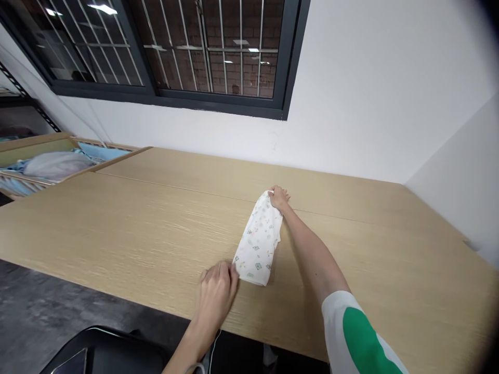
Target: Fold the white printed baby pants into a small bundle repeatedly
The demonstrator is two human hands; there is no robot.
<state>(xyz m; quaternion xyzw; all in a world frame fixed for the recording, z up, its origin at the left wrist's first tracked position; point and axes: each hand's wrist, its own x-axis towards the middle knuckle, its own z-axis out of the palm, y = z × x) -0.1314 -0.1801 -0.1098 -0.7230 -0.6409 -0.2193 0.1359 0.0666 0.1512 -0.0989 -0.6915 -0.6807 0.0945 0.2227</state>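
A small white cloth (259,241) with a pale printed pattern lies folded into a long narrow strip on the wooden table (136,223). My right hand (278,197) reaches out to its far end, where the fingers close on the fabric's edge. My left hand (216,293) rests near the table's front edge and pinches the cloth's near left corner with curled fingers. My right arm runs along the cloth's right side, with a white and green sleeve at the shoulder.
A wooden crate (50,161) with blue and pale fabrics stands at the far left. A dark-framed barred window (175,52) is set in the white wall behind the table. A black chair (105,353) sits below the table's front edge.
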